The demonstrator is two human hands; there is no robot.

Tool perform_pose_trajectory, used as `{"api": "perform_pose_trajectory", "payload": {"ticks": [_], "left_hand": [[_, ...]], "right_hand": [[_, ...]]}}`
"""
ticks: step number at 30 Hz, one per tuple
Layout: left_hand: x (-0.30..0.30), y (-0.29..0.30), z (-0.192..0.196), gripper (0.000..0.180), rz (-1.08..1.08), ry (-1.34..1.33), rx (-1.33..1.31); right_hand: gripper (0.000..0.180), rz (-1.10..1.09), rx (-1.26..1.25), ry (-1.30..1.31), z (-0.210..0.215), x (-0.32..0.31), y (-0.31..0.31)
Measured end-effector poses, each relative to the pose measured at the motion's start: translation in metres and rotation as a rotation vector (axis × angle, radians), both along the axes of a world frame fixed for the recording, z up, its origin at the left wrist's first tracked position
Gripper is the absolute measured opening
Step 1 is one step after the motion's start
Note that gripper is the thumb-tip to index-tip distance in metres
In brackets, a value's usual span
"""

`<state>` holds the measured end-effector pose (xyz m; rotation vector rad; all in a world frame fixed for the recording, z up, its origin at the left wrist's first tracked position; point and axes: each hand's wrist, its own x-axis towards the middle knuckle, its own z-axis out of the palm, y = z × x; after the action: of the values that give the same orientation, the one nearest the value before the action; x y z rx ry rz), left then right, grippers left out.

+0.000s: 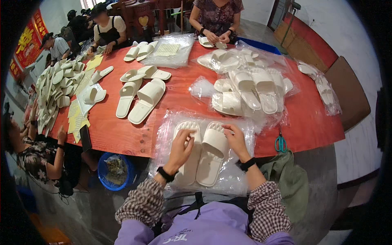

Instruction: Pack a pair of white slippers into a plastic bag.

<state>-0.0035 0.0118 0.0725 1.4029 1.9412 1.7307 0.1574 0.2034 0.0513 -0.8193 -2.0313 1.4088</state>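
Item: our pair of slippers (202, 153) lies side by side on a stack of plastic bags (239, 181) at the table's (310, 122) near edge, straight ahead at twelve o'clock. Our left hand (180, 149) rests on the left slipper, our right hand (237, 141) on the right. Scissors (280, 143) hang at two o'clock off the table edge. Bagged slippers (249, 90) lie behind, at one o'clock. Loose slippers (141, 100) lie at eleven o'clock; a bin (114, 171) sits below the table at nine o'clock.
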Motion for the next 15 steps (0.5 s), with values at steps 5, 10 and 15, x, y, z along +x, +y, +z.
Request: {"api": "perform_pose_trajectory", "payload": {"ticks": [5, 10, 15], "left_hand": [[0.044, -0.042, -0.003, 0.053, -0.098, 0.532, -0.367], [0.051, -0.01, -0.038, 0.062, -0.066, 0.585, -0.518], [0.043, -0.015, -0.022, 0.063, 0.048, 0.65, -0.428]], "right_hand": [[0.03, 0.132, 0.324, -0.139, -0.017, 0.041, 0.009], [0.069, 0.259, 0.281, -0.201, -0.041, 0.057, 0.003], [0.124, 0.45, 0.542, -0.384, -0.042, 0.057, -0.002]]}}
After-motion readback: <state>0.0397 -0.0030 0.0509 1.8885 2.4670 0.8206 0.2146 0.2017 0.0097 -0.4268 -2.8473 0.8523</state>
